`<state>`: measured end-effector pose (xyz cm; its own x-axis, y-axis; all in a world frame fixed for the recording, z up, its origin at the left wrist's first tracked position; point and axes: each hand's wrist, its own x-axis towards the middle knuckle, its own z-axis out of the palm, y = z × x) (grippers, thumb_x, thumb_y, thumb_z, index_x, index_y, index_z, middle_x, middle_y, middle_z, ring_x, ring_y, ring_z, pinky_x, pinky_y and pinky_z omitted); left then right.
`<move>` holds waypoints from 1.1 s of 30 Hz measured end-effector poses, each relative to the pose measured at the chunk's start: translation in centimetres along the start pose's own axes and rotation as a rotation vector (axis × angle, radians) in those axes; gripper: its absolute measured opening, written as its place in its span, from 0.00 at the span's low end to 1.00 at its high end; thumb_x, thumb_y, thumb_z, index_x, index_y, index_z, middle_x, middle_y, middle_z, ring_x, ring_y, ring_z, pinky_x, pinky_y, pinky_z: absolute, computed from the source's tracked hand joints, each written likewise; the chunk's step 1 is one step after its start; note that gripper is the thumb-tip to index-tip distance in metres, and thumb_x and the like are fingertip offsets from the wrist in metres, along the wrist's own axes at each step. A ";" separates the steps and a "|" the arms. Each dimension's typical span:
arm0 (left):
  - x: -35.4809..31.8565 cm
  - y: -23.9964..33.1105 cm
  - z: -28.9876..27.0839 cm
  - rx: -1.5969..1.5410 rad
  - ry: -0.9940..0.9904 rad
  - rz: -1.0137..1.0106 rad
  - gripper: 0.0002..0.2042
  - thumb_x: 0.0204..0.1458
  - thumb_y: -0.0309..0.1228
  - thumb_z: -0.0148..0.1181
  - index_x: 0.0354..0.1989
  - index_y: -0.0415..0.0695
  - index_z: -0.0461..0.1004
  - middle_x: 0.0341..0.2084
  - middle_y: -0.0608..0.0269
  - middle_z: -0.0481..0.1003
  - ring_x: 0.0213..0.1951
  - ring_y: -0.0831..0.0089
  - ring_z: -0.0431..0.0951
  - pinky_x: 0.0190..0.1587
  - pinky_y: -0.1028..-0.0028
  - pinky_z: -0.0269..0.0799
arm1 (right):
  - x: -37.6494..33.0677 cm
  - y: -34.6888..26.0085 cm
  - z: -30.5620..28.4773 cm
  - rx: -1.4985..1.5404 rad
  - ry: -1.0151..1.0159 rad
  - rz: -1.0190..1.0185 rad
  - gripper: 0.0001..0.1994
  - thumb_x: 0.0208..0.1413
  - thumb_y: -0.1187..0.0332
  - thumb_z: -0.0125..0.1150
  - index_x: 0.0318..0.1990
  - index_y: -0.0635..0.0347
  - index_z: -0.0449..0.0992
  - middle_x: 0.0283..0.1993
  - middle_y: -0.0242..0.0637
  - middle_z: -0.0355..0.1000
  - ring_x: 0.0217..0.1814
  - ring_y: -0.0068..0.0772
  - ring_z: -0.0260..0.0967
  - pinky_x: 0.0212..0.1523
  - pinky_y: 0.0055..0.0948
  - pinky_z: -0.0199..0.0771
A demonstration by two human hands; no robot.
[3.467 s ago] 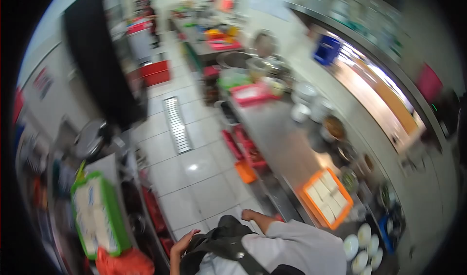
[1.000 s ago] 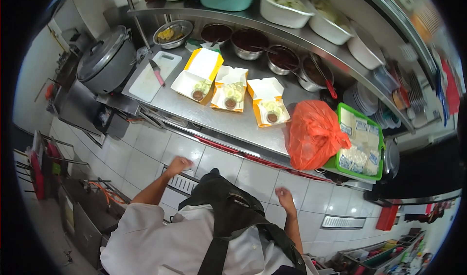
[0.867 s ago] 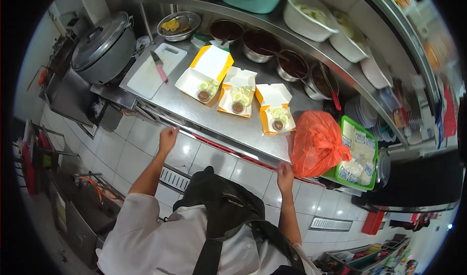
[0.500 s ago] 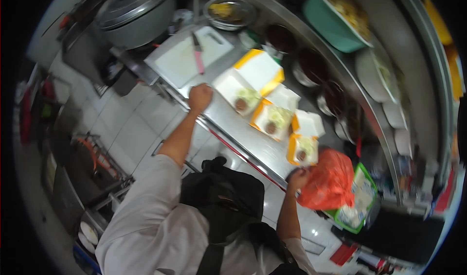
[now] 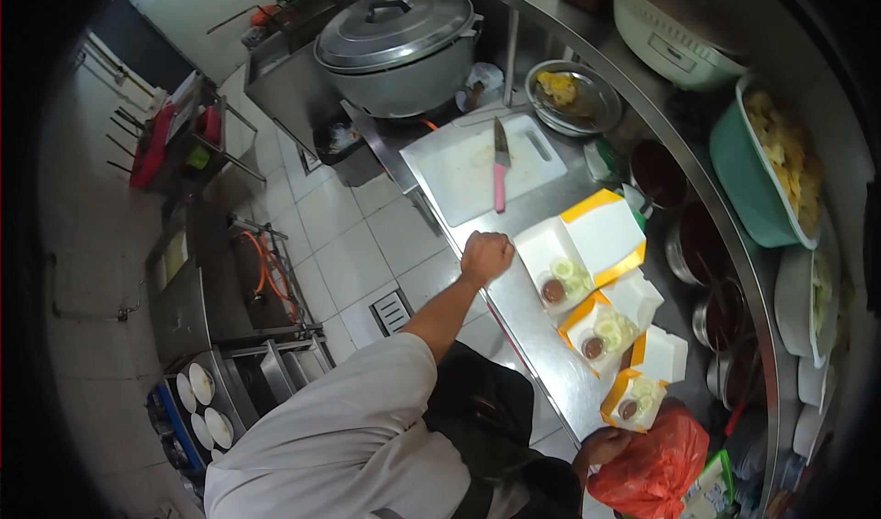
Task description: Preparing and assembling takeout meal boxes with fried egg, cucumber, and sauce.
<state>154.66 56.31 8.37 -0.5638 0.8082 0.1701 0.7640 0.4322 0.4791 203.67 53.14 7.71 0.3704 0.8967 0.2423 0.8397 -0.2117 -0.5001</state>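
My left hand (image 5: 487,257) rests as a closed fist on the front edge of the steel counter (image 5: 541,349), with nothing showing in it. Lower right, my right hand (image 5: 606,446) is at the counter edge against a red plastic bag (image 5: 659,464). Its fingers are curled, and the bag partly hides whether they grip anything. Between the hands stand three open takeaway boxes: a large box (image 5: 549,244), a medium box (image 5: 633,303) and a small box (image 5: 663,358). Each contains pale green slices and a small cup of brown sauce.
Beyond my left fist lies a white cutting board (image 5: 459,184) with a pink-handled knife (image 5: 500,166). A large lidded pot (image 5: 399,60) and a metal bowl (image 5: 587,120) of yellow food stand behind. Dark sauce pots (image 5: 693,248) sit under a shelf carrying a green tub (image 5: 748,175).
The view has swung left, so the counter and boxes appear farther right and lower. Both hands stay at the counter edge, the left still a fist and the right beside the bag.
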 end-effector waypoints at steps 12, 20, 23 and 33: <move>0.3 -0.2 -1.1 -0.029 0.000 -0.021 0.12 0.47 0.34 0.50 0.18 0.42 0.73 0.21 0.54 0.75 0.27 0.58 0.76 0.38 0.63 0.66 | 0.3 1.4 1.3 -0.034 -0.031 0.030 0.14 0.54 0.66 0.43 0.36 0.72 0.67 0.36 0.55 0.67 0.38 0.55 0.66 0.41 0.43 0.66; 0.2 0.2 -0.7 -0.075 -0.045 -0.001 0.11 0.47 0.34 0.50 0.22 0.42 0.74 0.24 0.54 0.76 0.32 0.57 0.76 0.44 0.59 0.66 | 0.9 3.3 0.8 0.055 -0.098 -0.040 0.13 0.55 0.71 0.43 0.40 0.75 0.68 0.40 0.62 0.68 0.42 0.58 0.67 0.46 0.42 0.68; -0.2 0.2 -1.3 -0.029 -0.099 -0.043 0.11 0.49 0.36 0.48 0.23 0.44 0.74 0.25 0.55 0.76 0.34 0.59 0.76 0.45 0.62 0.64 | 0.1 0.9 0.1 0.102 -0.089 0.057 0.12 0.55 0.72 0.43 0.40 0.75 0.67 0.40 0.61 0.69 0.43 0.57 0.68 0.46 0.42 0.69; -0.5 -0.4 -2.0 -0.018 -0.067 -0.059 0.12 0.47 0.35 0.47 0.19 0.44 0.73 0.23 0.57 0.76 0.31 0.63 0.76 0.43 0.66 0.64 | 1.7 5.1 3.0 0.150 -0.076 -0.053 0.11 0.55 0.75 0.43 0.41 0.75 0.67 0.39 0.58 0.70 0.44 0.54 0.70 0.47 0.40 0.70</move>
<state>154.03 54.93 9.79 -0.5848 0.8068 0.0839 0.7243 0.4728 0.5019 207.38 54.78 3.13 0.2916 0.9330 0.2108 0.7865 -0.1085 -0.6079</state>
